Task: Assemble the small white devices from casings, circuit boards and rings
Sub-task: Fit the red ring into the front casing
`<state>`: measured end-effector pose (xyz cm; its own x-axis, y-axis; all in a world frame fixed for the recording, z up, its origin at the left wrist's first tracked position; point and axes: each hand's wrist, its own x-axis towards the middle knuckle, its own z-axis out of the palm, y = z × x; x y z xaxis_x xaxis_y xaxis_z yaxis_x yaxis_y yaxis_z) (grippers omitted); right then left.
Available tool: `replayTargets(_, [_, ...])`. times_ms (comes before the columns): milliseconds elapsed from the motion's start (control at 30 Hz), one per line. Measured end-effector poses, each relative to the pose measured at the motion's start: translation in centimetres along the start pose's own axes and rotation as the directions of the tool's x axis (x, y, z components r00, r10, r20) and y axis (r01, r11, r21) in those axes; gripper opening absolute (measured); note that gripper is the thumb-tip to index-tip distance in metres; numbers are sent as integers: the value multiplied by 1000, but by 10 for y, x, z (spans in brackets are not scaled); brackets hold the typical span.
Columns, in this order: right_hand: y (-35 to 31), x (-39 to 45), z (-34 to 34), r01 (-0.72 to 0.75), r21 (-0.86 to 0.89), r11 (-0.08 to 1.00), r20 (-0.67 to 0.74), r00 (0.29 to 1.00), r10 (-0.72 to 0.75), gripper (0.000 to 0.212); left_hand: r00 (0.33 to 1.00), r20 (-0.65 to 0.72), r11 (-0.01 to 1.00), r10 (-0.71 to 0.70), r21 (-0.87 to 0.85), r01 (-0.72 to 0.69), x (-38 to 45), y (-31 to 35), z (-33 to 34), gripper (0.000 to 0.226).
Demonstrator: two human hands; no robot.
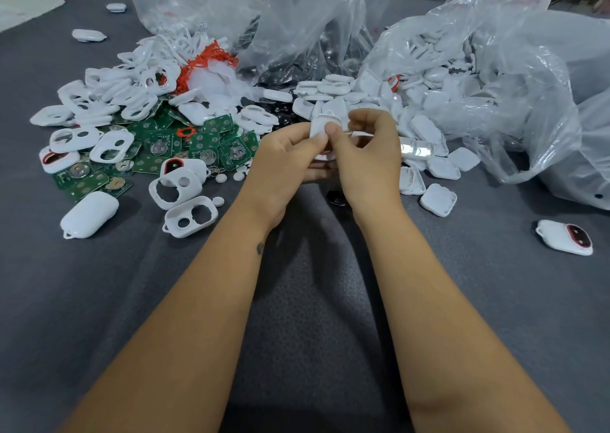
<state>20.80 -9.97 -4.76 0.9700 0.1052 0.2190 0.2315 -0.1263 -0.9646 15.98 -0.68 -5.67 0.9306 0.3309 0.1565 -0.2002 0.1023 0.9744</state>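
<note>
A small white casing (325, 125) is held above the grey table (313, 300), between both hands, in front of the parts piles. The left hand (284, 162) pinches it with the thumb on its near face; the right hand (366, 155) has curled fingers around its right side, thumb pressing the same face. To the left of the casing lie green circuit boards (165, 148) mixed with white frames with two holes (189, 216). Behind it there are orange rings (204, 63) and clear plastic bags (478, 69). To its right lie flat white covers (438, 200), and further right one assembled device (564, 237) lies alone.
</note>
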Motion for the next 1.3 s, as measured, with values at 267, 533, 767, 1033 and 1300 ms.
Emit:
replayTargets(267, [-4, 0, -7, -21, 123, 992, 141, 990, 4, 4, 996, -93, 994, 1, 113, 10, 1, -1, 0, 21])
replayTargets(533, [-5, 2, -6, -122, 257, 959, 251, 966, 56, 21, 981, -193, 994, -5, 104, 26, 3, 2, 0, 24])
replayTargets(767, [-2, 0, -4, -7, 115, 993, 219, 976, -18, 17, 981, -194, 995, 19, 97, 0, 0, 2, -1, 27])
replayTargets(1033, [-2, -3, -4, 102, -41, 994, 197, 976, -92, 20, 965, -261, 990, 23, 141, 14, 1, -4, -1, 28])
replayTargets(1300, [-6, -4, -3, 195, -149, 970, 201, 966, -163, 20, 965, -260, 999, 3, 51, 11, 2, -3, 0, 23])
